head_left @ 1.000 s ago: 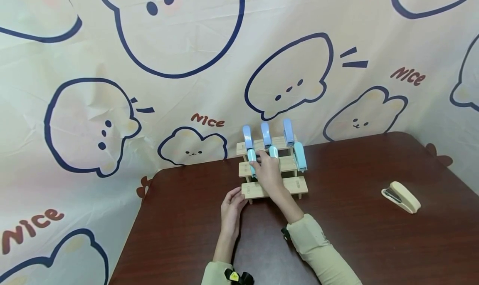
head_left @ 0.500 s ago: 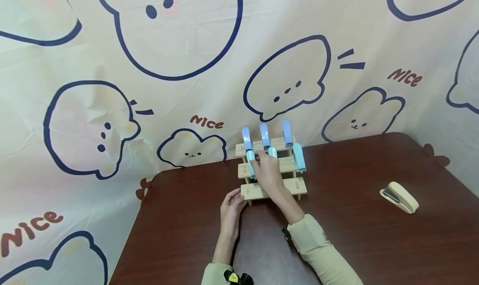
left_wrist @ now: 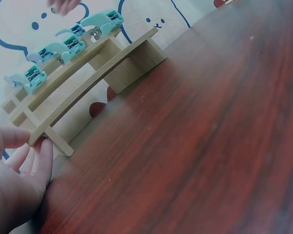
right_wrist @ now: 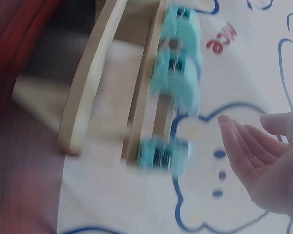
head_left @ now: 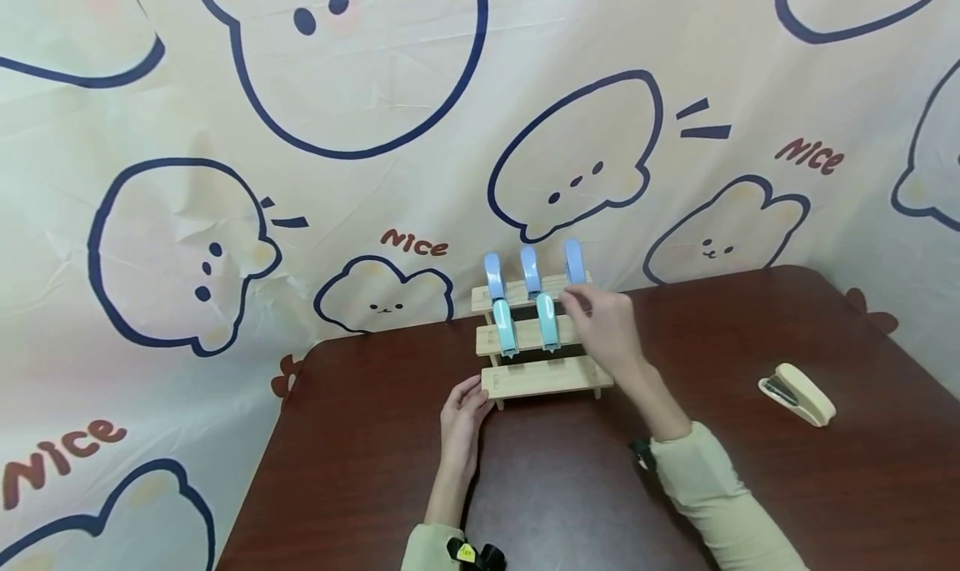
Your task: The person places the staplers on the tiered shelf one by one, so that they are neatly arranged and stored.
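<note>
A three-step wooden rack (head_left: pixel 547 378) stands near the table's back edge. Three blue staplers (head_left: pixel 530 271) line its top step. On the middle step are three turquoise staplers (head_left: pixel 505 328); my right hand hides the rightmost one in the head view, but the left wrist view shows that stapler (left_wrist: pixel 103 22). My left hand (head_left: pixel 461 421) pinches the front left corner of the lowest step, thumb above and fingers below in the left wrist view. Over the rack's right side, my right hand (head_left: pixel 611 329) holds nothing; the right wrist view shows its fingers loosely extended, apart from the staplers.
A cream stapler (head_left: pixel 798 394) lies on the dark wooden table (head_left: pixel 712 471) to the right of the rack. Behind the table hangs a white cloth (head_left: pixel 375 196) with cartoon outlines, close to the rack's back.
My right hand has moved right, from the left and middle turquoise staplers to the rightmost one, uncovering the first two. My left hand stays at the rack's corner.
</note>
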Demonstrator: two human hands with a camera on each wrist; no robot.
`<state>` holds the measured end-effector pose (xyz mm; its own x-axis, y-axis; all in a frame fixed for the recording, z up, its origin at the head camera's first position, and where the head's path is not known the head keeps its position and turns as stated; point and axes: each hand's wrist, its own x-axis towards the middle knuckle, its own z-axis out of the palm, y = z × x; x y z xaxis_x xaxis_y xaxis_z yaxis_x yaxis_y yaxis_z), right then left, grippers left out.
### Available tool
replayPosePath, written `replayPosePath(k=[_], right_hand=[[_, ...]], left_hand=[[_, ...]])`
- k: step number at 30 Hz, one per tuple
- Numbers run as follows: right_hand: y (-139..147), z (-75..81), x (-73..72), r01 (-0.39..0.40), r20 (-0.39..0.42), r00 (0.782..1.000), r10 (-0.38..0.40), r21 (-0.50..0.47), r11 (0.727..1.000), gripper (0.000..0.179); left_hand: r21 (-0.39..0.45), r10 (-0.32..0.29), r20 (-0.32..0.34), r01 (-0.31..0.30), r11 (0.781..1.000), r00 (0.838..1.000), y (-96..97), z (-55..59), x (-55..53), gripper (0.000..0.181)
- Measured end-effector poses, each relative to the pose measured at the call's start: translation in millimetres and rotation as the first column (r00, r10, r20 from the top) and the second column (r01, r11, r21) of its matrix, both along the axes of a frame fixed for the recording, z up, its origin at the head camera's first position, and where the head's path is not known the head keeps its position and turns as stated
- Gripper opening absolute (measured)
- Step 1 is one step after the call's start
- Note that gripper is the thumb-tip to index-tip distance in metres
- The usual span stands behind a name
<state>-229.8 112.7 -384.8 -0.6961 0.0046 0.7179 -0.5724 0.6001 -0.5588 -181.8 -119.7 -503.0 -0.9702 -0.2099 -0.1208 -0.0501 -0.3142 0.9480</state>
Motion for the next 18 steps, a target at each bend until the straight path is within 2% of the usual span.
replayPosePath(k=[8, 13, 18], right_hand=[[58, 1.6, 8.9, 0.099, 0.088, 0.991, -0.100, 0.010, 0.995, 0.017], [88, -3.1, 17.4, 0.125, 0.163, 0.979, -0.126, 0.016, 0.992, 0.020], [110, -4.1, 22.3, 0.139, 0.188, 0.972, -0.138, 0.008, 0.990, 0.024]], left_hand=[[0.007, 0.003, -0.010, -0.003, 1.000, 1.000, -1.5, 0.7, -0.1, 0.034], [0.015, -0.001, -0.005, 0.001, 1.000, 1.000, -0.3, -0.3, 0.1, 0.034], [0.012, 0.003, -0.005, -0.003, 1.000, 1.000, 0.6, -0.2, 0.0, 0.034]])
